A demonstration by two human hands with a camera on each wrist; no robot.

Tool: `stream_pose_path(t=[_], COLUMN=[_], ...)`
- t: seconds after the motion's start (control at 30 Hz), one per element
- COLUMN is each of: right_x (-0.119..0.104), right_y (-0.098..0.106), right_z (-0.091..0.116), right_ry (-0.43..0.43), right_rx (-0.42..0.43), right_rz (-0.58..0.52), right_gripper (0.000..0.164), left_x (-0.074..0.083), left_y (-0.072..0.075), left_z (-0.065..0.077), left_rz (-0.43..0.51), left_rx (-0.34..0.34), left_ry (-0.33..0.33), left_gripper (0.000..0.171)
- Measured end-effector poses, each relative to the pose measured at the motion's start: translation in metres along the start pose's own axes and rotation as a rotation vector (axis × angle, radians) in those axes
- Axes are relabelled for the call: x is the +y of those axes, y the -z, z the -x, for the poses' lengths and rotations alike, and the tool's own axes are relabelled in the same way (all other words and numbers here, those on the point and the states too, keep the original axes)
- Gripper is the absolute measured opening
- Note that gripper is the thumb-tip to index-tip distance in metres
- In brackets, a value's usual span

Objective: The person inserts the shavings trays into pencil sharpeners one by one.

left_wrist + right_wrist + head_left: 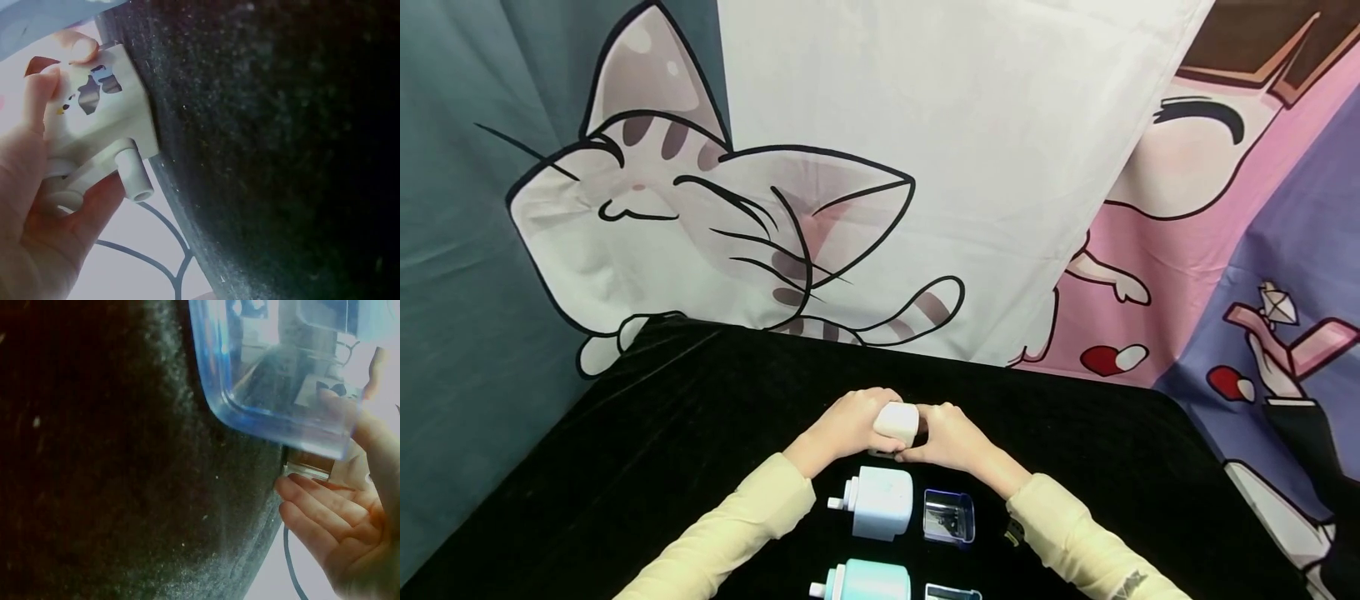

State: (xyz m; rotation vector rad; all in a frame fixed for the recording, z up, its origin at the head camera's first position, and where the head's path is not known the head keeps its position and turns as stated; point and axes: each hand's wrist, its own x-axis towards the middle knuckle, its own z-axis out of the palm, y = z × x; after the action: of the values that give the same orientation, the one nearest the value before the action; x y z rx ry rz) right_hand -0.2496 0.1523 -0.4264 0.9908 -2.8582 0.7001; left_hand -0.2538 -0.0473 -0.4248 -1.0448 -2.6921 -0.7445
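Note:
Both hands meet at a white hand-crank pencil sharpener (pixel 897 422) over the black cloth. My left hand (pixel 848 423) grips its left side, thumb and fingers around the body. In the left wrist view the sharpener's crank handle (pixel 132 175) and a dark printed picture show under the left hand (pixel 37 181). At the other side, my right hand (pixel 953 440) holds the sharpener between thumb and fingers. From the right wrist, the right hand (pixel 340 528) is partly behind a clear bin, with a see-through part (pixel 309 464) of the sharpener near its fingers.
Nearer on the black cloth (pixel 722 400) lies a pale blue sharpener (pixel 882 502), with a clear blue-rimmed bin (pixel 948 517) at its right. A mint sharpener (pixel 872 581) and another clear bin (pixel 952 593) are cut off by the lower edge. A printed cartoon curtain (pixel 970 167) hangs behind.

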Motion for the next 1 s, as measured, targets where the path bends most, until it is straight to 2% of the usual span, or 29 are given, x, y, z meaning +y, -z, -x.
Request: stream_pose_path(t=[0.53, 0.77, 1.0], right_x=[-0.001, -0.002, -0.003], right_y=[0.01, 0.013, 0.02], right_z=[0.009, 0.016, 0.022], right_ry=[0.022, -0.006, -0.038], right_rx=[-0.005, 0.019, 0.058], right_rz=[-0.075, -0.05, -0.035], right_gripper=[0.042, 0.043, 0.046], left_x=[0.009, 0.012, 0.019], left_y=[0.011, 0.016, 0.028], left_z=[0.001, 0.006, 0.011], left_rz=[-0.006, 0.013, 0.019], left_rx=[0.039, 0.075, 0.109], left_ry=[-0.011, -0.01, -0.011], left_gripper=[0.06, 0.055, 0.054])
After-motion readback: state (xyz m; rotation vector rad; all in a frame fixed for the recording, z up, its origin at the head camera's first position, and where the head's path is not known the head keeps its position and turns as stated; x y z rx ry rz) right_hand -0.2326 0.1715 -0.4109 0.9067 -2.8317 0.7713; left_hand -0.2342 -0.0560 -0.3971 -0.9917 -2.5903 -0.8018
